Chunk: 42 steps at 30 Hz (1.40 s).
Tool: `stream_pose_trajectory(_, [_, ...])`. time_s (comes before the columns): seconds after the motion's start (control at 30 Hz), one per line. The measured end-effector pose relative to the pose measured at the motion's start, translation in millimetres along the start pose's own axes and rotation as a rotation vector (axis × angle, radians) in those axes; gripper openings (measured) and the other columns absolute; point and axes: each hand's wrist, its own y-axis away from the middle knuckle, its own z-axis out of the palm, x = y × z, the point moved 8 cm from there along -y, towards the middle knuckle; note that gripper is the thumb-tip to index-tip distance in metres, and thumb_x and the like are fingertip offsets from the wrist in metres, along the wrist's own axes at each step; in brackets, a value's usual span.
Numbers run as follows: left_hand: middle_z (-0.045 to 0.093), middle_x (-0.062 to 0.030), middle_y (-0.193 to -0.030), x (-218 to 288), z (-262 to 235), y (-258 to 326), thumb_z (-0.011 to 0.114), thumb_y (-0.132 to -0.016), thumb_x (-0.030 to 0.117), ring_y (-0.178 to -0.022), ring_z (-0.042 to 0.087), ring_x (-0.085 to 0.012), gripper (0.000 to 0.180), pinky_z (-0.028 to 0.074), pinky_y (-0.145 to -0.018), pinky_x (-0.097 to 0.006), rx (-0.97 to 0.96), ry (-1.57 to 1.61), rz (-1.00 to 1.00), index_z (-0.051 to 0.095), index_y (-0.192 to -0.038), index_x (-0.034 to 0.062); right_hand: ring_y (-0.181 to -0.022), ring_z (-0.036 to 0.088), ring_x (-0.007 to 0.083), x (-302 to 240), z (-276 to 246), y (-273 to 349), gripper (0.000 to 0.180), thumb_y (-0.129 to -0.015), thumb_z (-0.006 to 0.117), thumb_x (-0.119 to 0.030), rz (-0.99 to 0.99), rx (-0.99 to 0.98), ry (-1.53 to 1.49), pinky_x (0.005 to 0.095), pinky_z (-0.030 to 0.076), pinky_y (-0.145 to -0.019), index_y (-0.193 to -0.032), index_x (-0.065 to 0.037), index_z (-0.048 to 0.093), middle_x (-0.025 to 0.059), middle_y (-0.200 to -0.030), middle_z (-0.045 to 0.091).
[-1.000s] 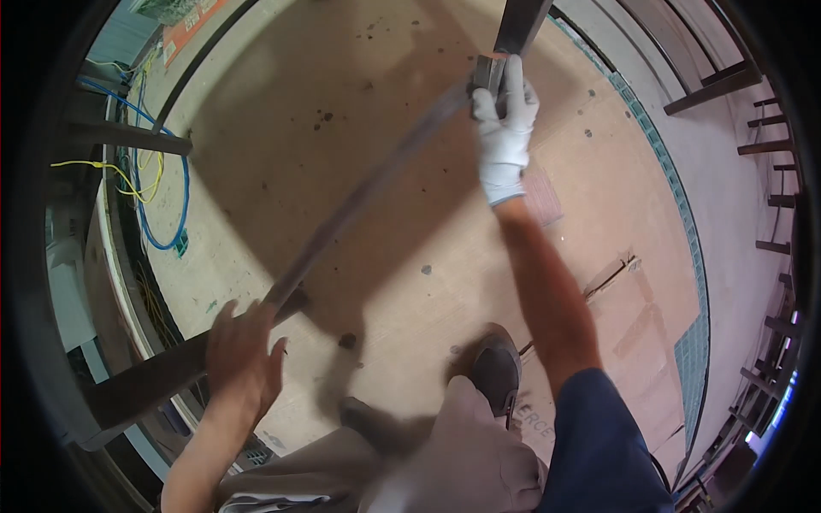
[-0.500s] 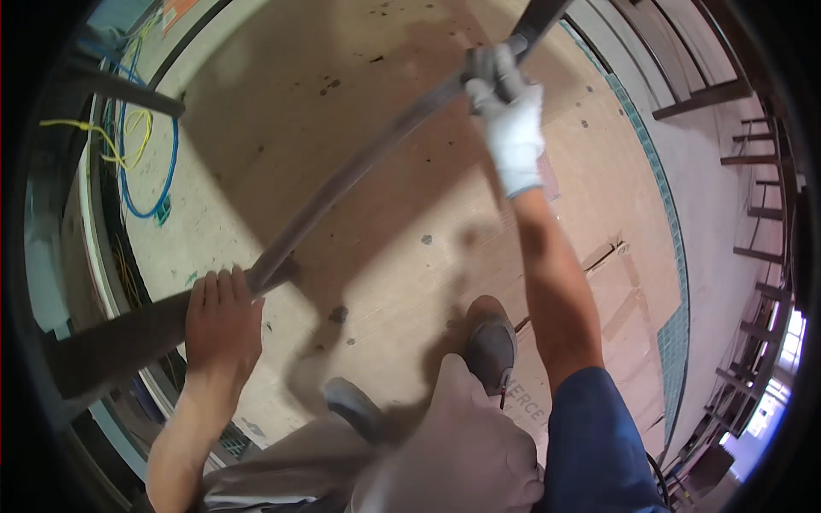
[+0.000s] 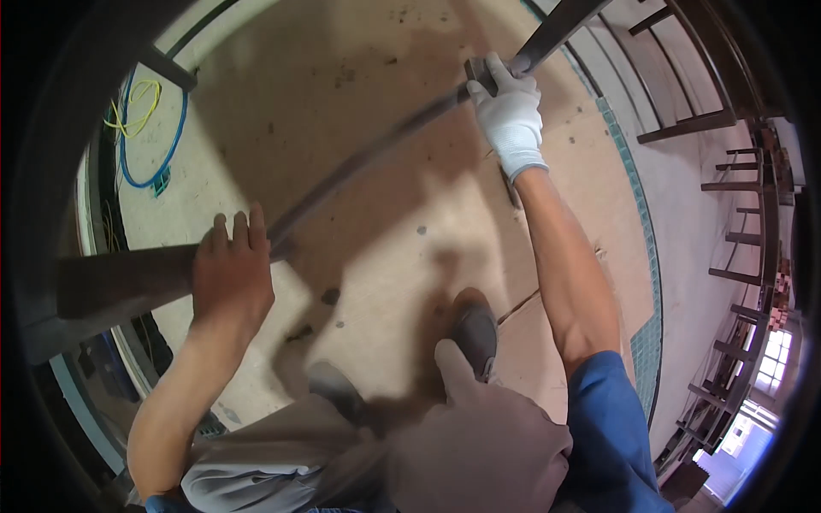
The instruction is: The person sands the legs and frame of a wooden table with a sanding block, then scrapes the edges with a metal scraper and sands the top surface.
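A dark wooden frame (image 3: 385, 141) spans the view, its slim rail running between two thicker posts. At the left, my bare left hand (image 3: 233, 269) lies across the thick post (image 3: 128, 278) close to the rail's end, its fingers stretched out and slightly apart. My right hand (image 3: 511, 115), in a white knitted glove, is closed around a small dark block (image 3: 481, 75) that looks like a sanding block. It is against the rail close to the far right post (image 3: 556, 30). The block's underside is hidden.
Stained brown cardboard (image 3: 410, 256) covers the floor, with my shoes (image 3: 475, 329) on it. A blue hose (image 3: 182, 128) and a yellow cord (image 3: 141, 111) loop at the left. More dark wooden frames (image 3: 740, 231) stand along the right.
My view has shifted a little. The gloved hand has turned on the rail, so the dark block now shows beyond its fingers. The left hand's fingers have spread slightly.
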Motion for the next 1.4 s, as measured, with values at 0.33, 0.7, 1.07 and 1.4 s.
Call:
stream_pose_trajectory(0.33, [0.059, -0.0251, -0.138, 56, 21, -89, 0.066, -0.098, 0.042, -0.128, 0.057, -0.0428, 0.07, 0.05, -0.101, -0.052, 0.024, 0.494, -0.009, 0.042, -0.148, -0.0001, -0.104, 0.064, 0.0449, -34, 4, 32, 0.061, -0.08, 0.082, -0.013, -0.296, -0.144, -0.248, 0.0519, 0.054, -0.09, -0.137, -0.008, 0.059, 0.0266, -0.12, 0.064])
stream_pose_trajectory(0.7, [0.071, -0.0198, -0.074, 72, 39, -142, 0.063, -0.097, 0.057, -0.071, 0.071, -0.0428, 0.053, 0.056, -0.062, -0.05, 0.2, 0.73, -0.303, 0.067, -0.094, 0.0041, -0.09, 0.067, 0.0445, 17, -45, -64, 0.057, -0.081, 0.078, -0.017, -0.473, -0.062, 0.005, 0.0483, 0.057, -0.079, -0.136, -0.018, 0.065, 0.0269, -0.104, 0.068])
stream_pose_trajectory(1.07, [0.067, -0.0186, -0.066, 71, 36, -150, 0.06, -0.099, 0.058, -0.065, 0.07, -0.0411, 0.055, 0.054, -0.056, -0.049, 0.267, 0.7, -0.229, 0.065, -0.091, 0.0032, -0.087, 0.069, 0.0418, 39, -16, -51, 0.054, -0.082, 0.078, -0.029, -0.088, -0.258, 0.227, 0.0484, 0.057, -0.079, -0.133, -0.012, 0.069, 0.0268, -0.102, 0.069])
stream_pose_trajectory(1.4, [0.067, -0.017, -0.063, 72, 35, -144, 0.058, -0.1, 0.059, -0.063, 0.071, -0.0389, 0.052, 0.055, -0.057, -0.048, 0.297, 0.656, -0.247, 0.063, -0.087, 0.0087, -0.069, 0.061, 0.0291, -49, -70, -113, 0.018, -0.1, 0.06, -0.023, -1.141, 0.014, 0.734, 0.0302, 0.045, -0.053, -0.11, -0.011, 0.07, 0.012, -0.101, 0.062])
